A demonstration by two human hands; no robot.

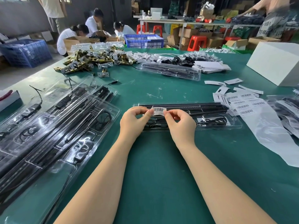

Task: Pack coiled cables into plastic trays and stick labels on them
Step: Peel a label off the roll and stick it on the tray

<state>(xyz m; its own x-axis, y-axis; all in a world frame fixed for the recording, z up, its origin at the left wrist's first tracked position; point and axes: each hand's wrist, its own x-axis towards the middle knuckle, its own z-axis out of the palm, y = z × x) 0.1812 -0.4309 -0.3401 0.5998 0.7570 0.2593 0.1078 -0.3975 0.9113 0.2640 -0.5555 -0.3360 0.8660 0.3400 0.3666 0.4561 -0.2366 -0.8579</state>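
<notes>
Both hands meet at mid-frame over the green surface (158,167), each pinching one end of a white barcode label (159,111). The left hand (135,121) takes the label's left end between thumb and forefinger; the right hand (181,124) takes the right end the same way, its other fingers curled loosely under. Stretched between them, the label runs left to right.

Directly beneath and just beyond the hands lies a clear tray (210,120), closed over black rods and a coiled cable (213,119). Its long axis also runs left to right, so label and tray are parallel. Whether the label already touches the plastic cannot be told. The label sits over the tray's left part, with most of the tray extending right of the right hand; both hands are about equally near it. The step in hand appears to be sticking the label down, which would call for a short lowering and a press.

Toward the right edge lies a label sheet (252,104) with more barcodes, on a spread of loose paper. At lower left is a stack of packed trays (53,126). Brass hardware (87,60) is heaped at upper left, and another tray (171,71) lies in the upper centre.
</notes>
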